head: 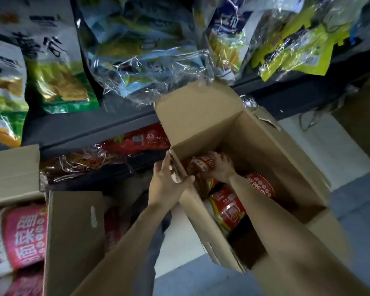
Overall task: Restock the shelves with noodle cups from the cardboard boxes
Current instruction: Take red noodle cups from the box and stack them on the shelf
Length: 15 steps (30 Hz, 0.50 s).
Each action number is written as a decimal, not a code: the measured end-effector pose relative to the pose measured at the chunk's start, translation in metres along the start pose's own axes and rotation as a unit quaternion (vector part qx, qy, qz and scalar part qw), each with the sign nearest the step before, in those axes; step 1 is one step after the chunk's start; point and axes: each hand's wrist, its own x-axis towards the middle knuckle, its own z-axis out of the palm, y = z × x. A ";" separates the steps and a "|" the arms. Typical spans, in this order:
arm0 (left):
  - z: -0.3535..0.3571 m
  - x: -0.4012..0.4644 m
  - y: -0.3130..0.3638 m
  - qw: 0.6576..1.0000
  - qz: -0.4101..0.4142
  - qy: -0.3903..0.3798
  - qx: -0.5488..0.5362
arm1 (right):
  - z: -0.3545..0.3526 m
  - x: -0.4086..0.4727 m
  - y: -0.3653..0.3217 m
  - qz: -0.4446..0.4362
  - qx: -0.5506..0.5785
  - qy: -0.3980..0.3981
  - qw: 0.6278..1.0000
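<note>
An open cardboard box (263, 146) stands right of centre with red noodle cups inside. My right hand (222, 167) reaches into it and grips one red noodle cup (203, 163) near the box's left wall. Two more red cups (229, 208) lie lower in the box, partly hidden by my right forearm. My left hand (169, 182) grips the box's left flap (176, 169), thumb over the edge. A dark shelf (83, 129) runs across behind the box.
Bags of snacks (51, 60) crowd the upper shelf. Red wrapped packs (137, 139) lie under it. At the lower left a second open box (73, 231) holds pink noodle cups (24, 236). Pale floor (355, 201) shows to the right.
</note>
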 end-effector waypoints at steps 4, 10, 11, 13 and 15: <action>0.000 0.004 -0.005 1.000 0.011 -0.001 -0.006 | 0.008 0.020 0.011 0.028 0.089 -0.038 0.995; -0.002 0.000 0.000 1.000 0.001 -0.006 0.017 | -0.019 -0.025 0.004 0.020 0.098 0.045 0.994; -0.004 -0.004 0.003 1.000 0.000 -0.007 0.029 | -0.029 -0.043 0.006 0.004 0.121 0.070 0.990; -0.009 -0.013 0.011 1.000 -0.006 -0.009 0.019 | -0.054 -0.089 0.008 -0.011 0.215 0.121 0.969; -0.015 -0.029 0.022 0.999 0.006 -0.017 -0.037 | -0.080 -0.142 0.006 -0.004 0.349 0.140 0.927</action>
